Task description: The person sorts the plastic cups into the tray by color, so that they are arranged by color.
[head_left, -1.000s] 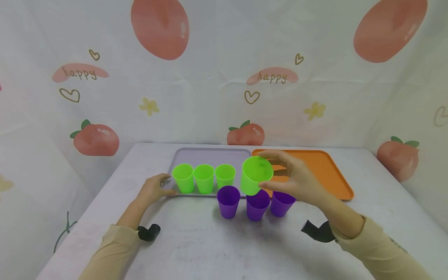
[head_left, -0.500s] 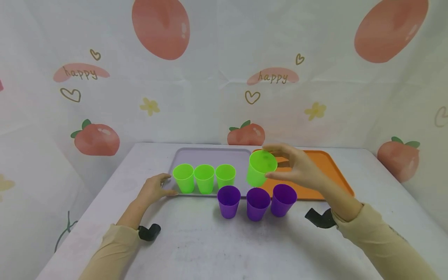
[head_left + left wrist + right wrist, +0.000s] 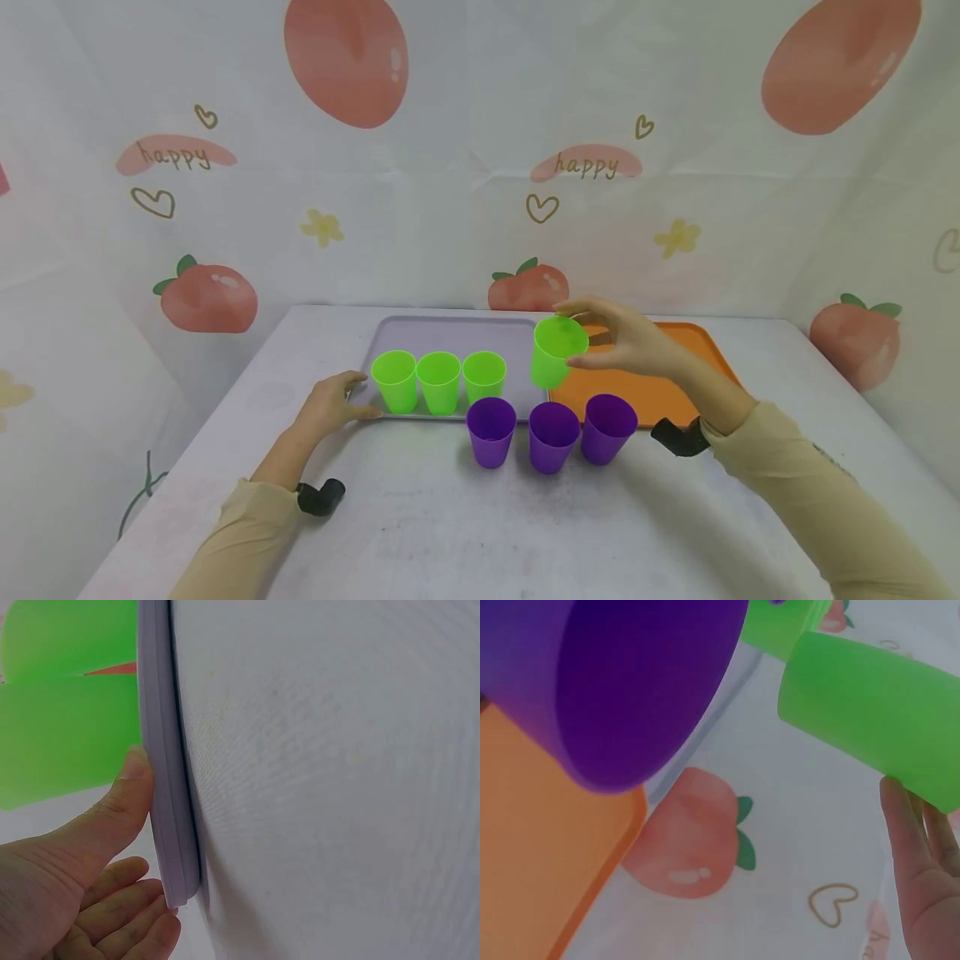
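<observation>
My right hand holds a bright green cup between thumb and fingers, raised over the place where the lilac-grey tray meets the orange tray. In the right wrist view that green cup is tilted, with the fingertips against its side. Three more green cups stand in a row along the front of the grey tray. My left hand holds that tray's front left corner, its thumb on the rim close to the leftmost green cup.
Three purple cups, the middle one among them, stand upright on the white table before the trays. One purple cup looms large in the right wrist view. A fruit-printed cloth hangs behind the table.
The held green cup has risen and moved away from me, off the purple cups and towards the trays; lately it shifted slightly left. My left hand stays at the tray corner.
</observation>
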### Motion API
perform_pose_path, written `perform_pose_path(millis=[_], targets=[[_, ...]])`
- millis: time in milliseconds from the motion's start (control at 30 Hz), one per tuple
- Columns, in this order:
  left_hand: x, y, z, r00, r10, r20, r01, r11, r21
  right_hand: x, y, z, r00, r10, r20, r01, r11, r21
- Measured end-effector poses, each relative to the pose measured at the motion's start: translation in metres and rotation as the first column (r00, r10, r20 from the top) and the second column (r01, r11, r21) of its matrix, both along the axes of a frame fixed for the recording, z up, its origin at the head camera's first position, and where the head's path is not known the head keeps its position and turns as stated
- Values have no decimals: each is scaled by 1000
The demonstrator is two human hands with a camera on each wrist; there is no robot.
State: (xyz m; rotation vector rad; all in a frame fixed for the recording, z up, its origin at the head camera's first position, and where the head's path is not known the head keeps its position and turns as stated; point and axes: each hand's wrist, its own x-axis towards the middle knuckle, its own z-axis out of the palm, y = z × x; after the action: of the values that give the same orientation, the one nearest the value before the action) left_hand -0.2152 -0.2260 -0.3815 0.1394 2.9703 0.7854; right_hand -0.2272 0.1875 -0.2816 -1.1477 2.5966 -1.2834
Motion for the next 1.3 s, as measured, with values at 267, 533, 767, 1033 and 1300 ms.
perform_pose_path(millis=[267,533,767,1033,1300], targets=[[1,0,-1,1000,2,-3,-2,1000,-4,-20,-2,-1,998,51,42,-53,997,54],[-1,-1,-3,1000,2,-7,-2,1000,-5,-39,-6,-8,984,134,114,-144,986,81],[-1,-1,-4,1000,-3,-16,3,1000,-9,-48,-11,-15,973,145,182,-169,977,127],[0,0,-2,1000,-1,-5,1,1000,-9,-55,-16,-23,969,160,190,-200,957,211],[1,0,0,1000,0,0,0,1000,-7,-59,-19,-27,958,178,223,-234,938,255]])
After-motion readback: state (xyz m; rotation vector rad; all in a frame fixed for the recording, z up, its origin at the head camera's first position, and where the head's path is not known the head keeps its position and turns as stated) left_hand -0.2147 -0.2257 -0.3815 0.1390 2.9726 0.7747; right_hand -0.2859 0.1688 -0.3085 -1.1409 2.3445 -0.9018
